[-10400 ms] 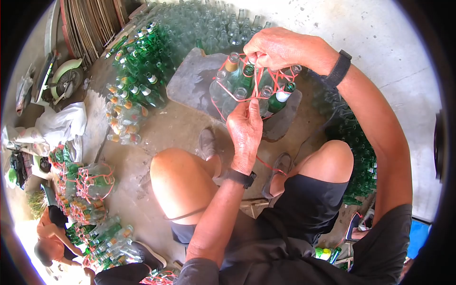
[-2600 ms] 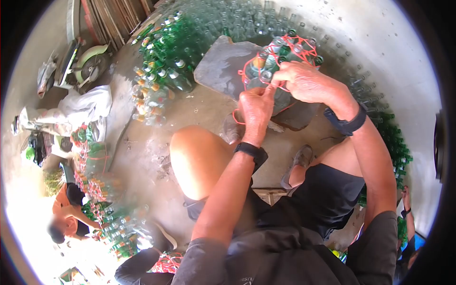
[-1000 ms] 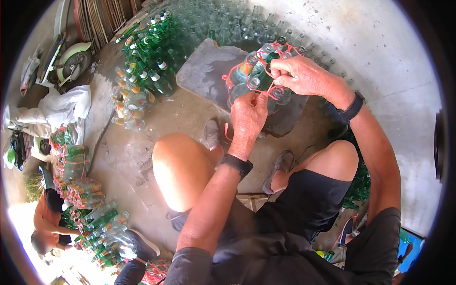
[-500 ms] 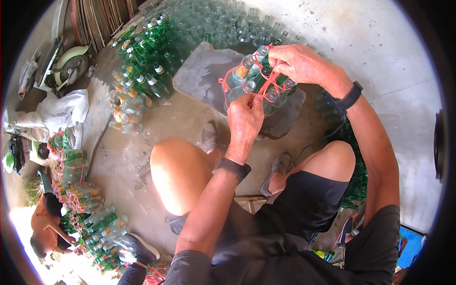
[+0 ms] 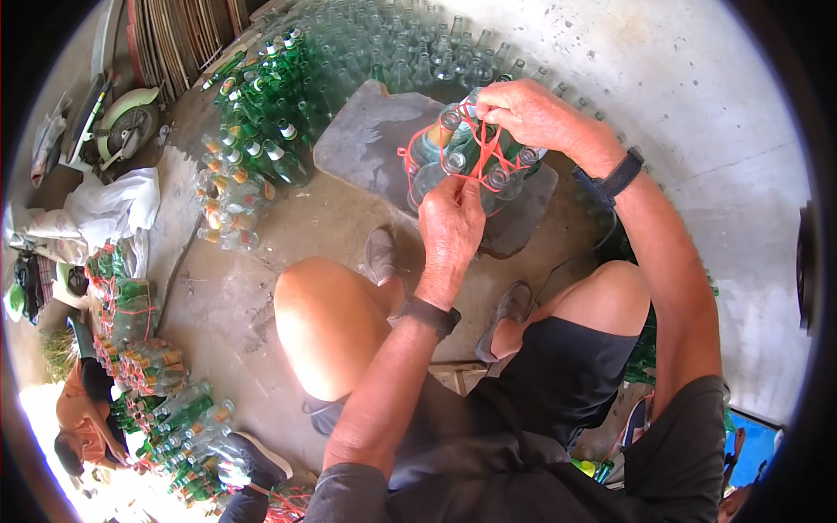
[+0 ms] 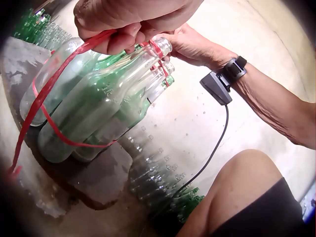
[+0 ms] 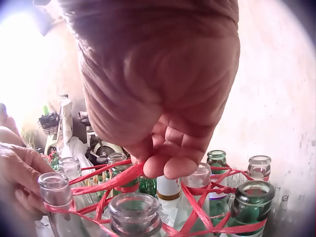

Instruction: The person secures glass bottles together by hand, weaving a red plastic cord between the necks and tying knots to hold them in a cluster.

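A bundle of glass bottles, some clear and some green, stands upright with red plastic twine laced around and between the necks. One clear bottle shows at the near side, with another loop of twine around its body. My left hand pinches the twine between thumb and finger at the near edge of the bundle; a loose tail hangs from it in the left wrist view. Over the far side of the necks, my right hand has a strand pinched between thumb and fingertips, and that strand runs taut toward the left hand.
The bundle stands on a grey stone slab. Many loose bottles fill the floor behind and to its left. Tied bundles stand at the left, near another person. A pale wall rises at the right.
From the near side of the bundle, my right hand has moved away and up across the necks, drawing twine with it. My left hand has stayed at the near edge, still pinching the twine.
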The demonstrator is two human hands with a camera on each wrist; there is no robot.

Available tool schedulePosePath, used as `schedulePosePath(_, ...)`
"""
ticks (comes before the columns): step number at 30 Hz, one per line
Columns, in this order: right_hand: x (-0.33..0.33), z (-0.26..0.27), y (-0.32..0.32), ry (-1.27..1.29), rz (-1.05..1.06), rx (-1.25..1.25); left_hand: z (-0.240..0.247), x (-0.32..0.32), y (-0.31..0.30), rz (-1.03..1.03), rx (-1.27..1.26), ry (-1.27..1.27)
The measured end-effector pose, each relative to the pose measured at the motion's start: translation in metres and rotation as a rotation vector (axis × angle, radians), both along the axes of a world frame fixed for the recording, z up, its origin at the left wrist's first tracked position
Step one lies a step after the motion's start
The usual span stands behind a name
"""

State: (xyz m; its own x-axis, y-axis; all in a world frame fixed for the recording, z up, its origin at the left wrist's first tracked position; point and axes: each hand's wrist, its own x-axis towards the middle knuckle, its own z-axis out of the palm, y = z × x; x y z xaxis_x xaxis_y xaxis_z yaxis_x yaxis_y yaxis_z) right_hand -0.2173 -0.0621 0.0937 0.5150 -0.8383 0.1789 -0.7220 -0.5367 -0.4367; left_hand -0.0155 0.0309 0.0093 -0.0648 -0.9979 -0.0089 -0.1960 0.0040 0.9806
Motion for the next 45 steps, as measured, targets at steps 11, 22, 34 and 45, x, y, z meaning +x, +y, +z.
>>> schedulePosePath(11,-0.001,-0.013,-0.019,0.027,0.0,0.062,-0.001,-0.002,0.002,0.013,-0.016,0.01)
schedulePosePath(22,0.019,0.022,0.0,0.086,-0.22,0.424,-0.004,0.003,0.014,0.065,-0.037,0.006)
schedulePosePath(34,0.013,0.017,-0.011,0.143,-0.256,0.562,-0.005,0.007,0.014,0.056,0.017,0.018)
schedulePosePath(45,-0.013,-0.033,0.003,0.038,-0.11,-0.154,-0.005,0.018,0.017,0.055,0.039,0.021)
